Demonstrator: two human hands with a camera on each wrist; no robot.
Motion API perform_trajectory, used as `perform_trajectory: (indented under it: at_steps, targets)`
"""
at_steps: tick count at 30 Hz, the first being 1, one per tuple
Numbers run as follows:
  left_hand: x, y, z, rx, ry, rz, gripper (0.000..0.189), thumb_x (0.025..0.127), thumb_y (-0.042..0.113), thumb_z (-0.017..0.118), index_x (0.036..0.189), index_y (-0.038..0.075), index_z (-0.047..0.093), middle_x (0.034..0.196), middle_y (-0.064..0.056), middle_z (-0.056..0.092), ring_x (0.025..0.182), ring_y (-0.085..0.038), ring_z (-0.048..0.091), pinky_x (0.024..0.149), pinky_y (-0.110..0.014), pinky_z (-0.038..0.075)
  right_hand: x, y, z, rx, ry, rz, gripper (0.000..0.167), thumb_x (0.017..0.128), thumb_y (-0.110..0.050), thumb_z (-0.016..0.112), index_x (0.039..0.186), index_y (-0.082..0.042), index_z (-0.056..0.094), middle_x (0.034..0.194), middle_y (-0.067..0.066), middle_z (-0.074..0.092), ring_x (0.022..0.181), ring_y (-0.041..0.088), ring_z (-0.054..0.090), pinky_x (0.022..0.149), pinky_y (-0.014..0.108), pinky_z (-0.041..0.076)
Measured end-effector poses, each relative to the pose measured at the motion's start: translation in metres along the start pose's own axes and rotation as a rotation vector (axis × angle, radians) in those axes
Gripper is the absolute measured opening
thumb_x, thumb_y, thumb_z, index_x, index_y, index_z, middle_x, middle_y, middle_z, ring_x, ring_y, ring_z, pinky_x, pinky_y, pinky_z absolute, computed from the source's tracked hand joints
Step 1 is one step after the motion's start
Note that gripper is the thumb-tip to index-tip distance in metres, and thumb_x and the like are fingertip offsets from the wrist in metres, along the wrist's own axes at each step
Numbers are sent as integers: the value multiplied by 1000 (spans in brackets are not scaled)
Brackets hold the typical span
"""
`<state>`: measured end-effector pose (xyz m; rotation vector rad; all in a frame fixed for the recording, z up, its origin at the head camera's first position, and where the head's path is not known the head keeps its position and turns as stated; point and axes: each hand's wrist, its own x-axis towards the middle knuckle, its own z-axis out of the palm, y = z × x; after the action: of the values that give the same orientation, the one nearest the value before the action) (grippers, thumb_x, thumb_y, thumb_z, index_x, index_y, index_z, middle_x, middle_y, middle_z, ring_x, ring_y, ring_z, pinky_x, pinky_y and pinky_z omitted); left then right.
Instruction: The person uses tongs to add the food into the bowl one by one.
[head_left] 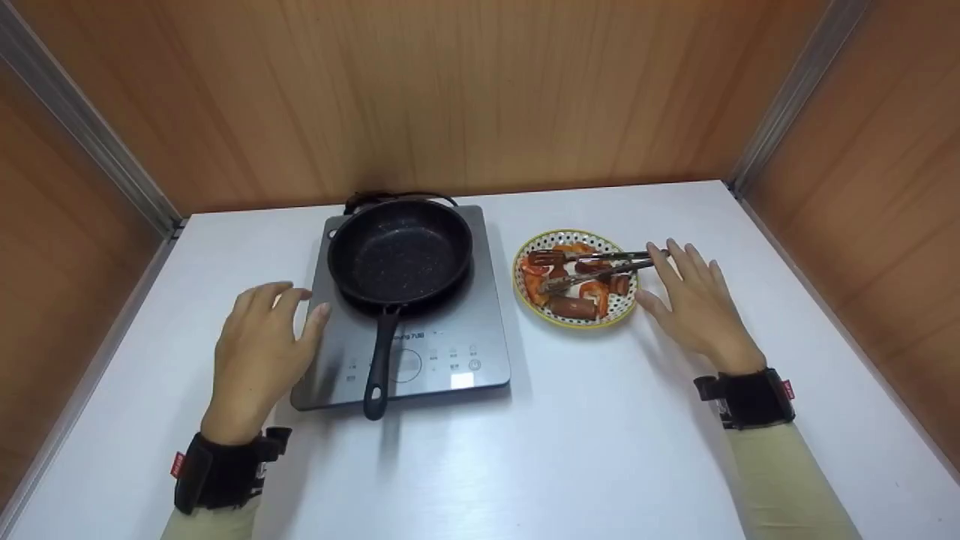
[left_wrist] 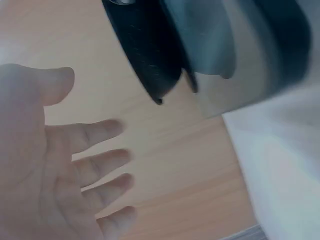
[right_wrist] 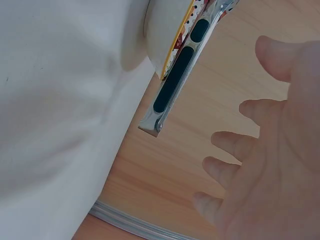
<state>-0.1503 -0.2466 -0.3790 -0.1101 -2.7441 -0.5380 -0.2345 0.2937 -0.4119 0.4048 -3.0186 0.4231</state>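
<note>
A black frying pan (head_left: 401, 255) sits on the induction cooktop (head_left: 450, 341), its handle (head_left: 381, 360) pointing toward me. My left hand (head_left: 262, 341) hovers at the cooktop's left side with relaxed, spread fingers and nothing in it. To the right of the cooktop, a yellow-rimmed dotted plate (head_left: 574, 325) bears sausage pieces (head_left: 572, 307) and red pepper slices. Metal tongs (head_left: 600, 274) lie across this food, their handle end reaching past the plate's right rim. Close by that end is my right hand (head_left: 697, 311), fingers extended; a gap shows between palm and tongs (right_wrist: 172, 80) in the right wrist view.
Everything stands on a white table (head_left: 585, 435). Wooden panels (head_left: 465, 97) enclose it at the back and both sides, with metal strips at the corners. A black cord (head_left: 367, 199) lies behind the pan, and the cooktop's control panel faces me.
</note>
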Motion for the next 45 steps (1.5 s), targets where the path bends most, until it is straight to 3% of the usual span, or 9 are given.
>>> perform_trajectory:
  at_steps: [2,5,10,14,20,26,33,40,45]
  targets:
    - [-3,11,-3,-23,8,-14,49,109,46,58,116,0,73,116,-23,72,108,-44,67,84,-60,53,0,0,-1,2,5,-6,77,111,-46,52,170,-11,18,172,29,14,159,52,6,123,72,2]
    - [-6,26,-5,-72,-74,-56,58,107,61,54,107,6,73,90,-11,75,81,-33,70,64,-48,52,-2,1,-3,7,17,-17,77,110,-43,57,169,-11,20,171,29,18,159,52,8,123,72,4]
    - [-9,44,1,-60,-273,-126,78,100,77,48,115,5,71,85,-5,72,76,-25,67,61,-40,47,-2,1,-5,18,35,-24,76,109,-40,60,169,-11,24,171,28,21,158,52,13,123,71,6]
    - [-10,53,8,-47,-346,-152,81,99,79,50,115,2,70,84,-6,70,80,-27,66,63,-41,47,1,0,-6,18,42,-34,73,108,-38,61,168,-12,27,169,28,26,157,51,17,124,70,10]
    - [-10,61,15,-87,-387,-137,67,99,70,59,107,4,66,78,-5,67,76,-25,63,63,-39,44,8,-3,-9,43,28,-65,69,107,-30,65,166,-14,33,168,26,30,155,50,26,122,68,19]
    - [-8,63,19,-140,-407,-111,45,103,49,64,107,4,62,80,-9,68,73,-25,65,62,-39,46,19,-5,-13,34,8,-92,68,106,-28,66,166,-16,35,167,26,32,153,51,30,120,69,23]
    - [-10,60,19,-171,-404,-112,32,106,30,58,117,0,60,89,-16,69,77,-31,67,66,-46,52,32,-4,-15,-8,4,-134,65,107,-28,65,164,-13,38,165,26,35,151,51,33,119,67,26]
    - [-11,52,17,-261,-448,-172,29,111,19,45,129,-3,52,71,-9,65,55,-19,65,55,-37,46,41,-1,-16,-30,-25,-146,65,107,-29,64,164,-13,38,165,26,35,151,50,33,120,67,26]
    - [-9,45,16,-274,-464,-193,29,113,18,41,133,-3,47,84,-13,62,59,-21,64,54,-38,48,44,2,-14,-12,-51,-131,66,107,-31,65,165,-15,37,166,25,34,152,50,32,120,68,25]
